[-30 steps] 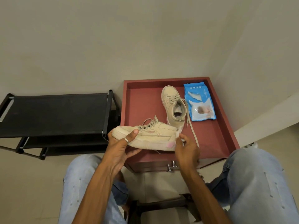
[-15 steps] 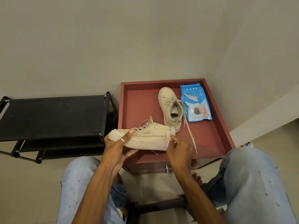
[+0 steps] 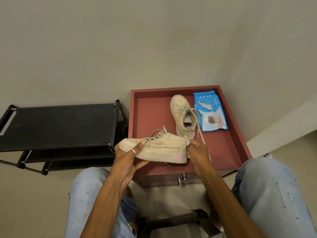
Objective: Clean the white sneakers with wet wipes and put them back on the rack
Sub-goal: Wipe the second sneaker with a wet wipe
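Observation:
My left hand (image 3: 130,156) grips the toe end of a cream-white sneaker (image 3: 163,147), thumb on top and fingers under the sole, holding it sideways above the red table's front edge. My right hand (image 3: 199,150) pinches a small white wet wipe (image 3: 189,143) against the sneaker's heel. The second sneaker (image 3: 183,115) lies on the red table (image 3: 151,114), toe pointing away, laces trailing toward me. A blue pack of wet wipes (image 3: 210,114) lies to its right.
A black shoe rack (image 3: 56,124) with fabric shelves stands to the left of the table, against the wall. Two metal drawer knobs (image 3: 181,179) stick out of the table front. My knees in light jeans flank a dark stool (image 3: 178,222) below.
My right hand has slid the wipe up along the heel of the held sneaker. The left hand keeps the same grip on the toe. The view has shifted slightly.

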A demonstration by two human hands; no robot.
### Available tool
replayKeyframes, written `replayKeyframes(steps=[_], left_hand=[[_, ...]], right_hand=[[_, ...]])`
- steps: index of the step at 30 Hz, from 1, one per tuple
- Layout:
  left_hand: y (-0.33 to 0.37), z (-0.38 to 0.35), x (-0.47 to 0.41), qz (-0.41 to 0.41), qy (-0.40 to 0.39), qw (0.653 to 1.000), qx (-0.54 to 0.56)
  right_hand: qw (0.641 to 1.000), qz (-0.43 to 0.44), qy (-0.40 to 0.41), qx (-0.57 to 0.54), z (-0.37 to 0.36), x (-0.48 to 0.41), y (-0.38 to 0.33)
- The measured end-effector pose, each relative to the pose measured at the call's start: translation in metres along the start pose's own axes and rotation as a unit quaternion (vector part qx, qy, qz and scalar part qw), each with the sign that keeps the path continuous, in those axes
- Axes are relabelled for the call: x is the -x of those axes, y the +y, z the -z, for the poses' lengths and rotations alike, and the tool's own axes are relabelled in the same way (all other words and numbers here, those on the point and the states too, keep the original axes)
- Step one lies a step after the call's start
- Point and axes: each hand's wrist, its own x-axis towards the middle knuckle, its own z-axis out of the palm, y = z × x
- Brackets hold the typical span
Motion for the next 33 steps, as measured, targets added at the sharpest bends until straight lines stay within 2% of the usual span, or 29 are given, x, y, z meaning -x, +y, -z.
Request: replayKeyframes(steps=[3,4,6,8,11,14,17,20,24,33], left_hand=[[-0.001,0.0,-0.001,0.0,0.0,1.0,0.007],[-0.001,0.0,0.0,-0.001,0.0,1.0,0.014],[0.0,-0.002,0.003,-0.002,-0.004,1.0,0.017],[-0.001,-0.007,0.009,-0.011,0.004,1.0,0.0],[0.004,-0.011,0.017,-0.005,0.015,1.0,-0.019],[0.012,-0.008,0.022,0.036,-0.027,0.999,0.026],[0.014,-0.008,0.026,0.013,-0.059,0.994,0.095],[0.013,-0.008,0.026,0.007,-0.081,0.989,0.126],[0.021,-0.001,0.025,0.026,-0.066,0.988,0.136],[0.027,0.003,0.022,0.012,-0.078,0.995,0.053]], right_hand=[[0.975,0.064,0.118,0.179,-0.006,0.023,0.001],[0.964,0.094,0.142,0.204,-0.01,0.03,0.001],[0.954,0.188,0.137,0.187,-0.023,0.046,0.004],[0.93,0.303,0.102,0.183,-0.043,0.065,0.008],[0.9,0.395,0.041,0.181,-0.068,0.086,0.004],[0.876,0.44,-0.019,0.196,-0.085,0.1,-0.014],[0.84,0.476,-0.053,0.256,-0.101,0.11,-0.032],[0.796,0.499,-0.043,0.341,-0.114,0.111,-0.043],[0.737,0.537,-0.029,0.41,-0.113,0.108,-0.047],[0.71,0.566,-0.08,0.411,-0.094,0.11,-0.028]])
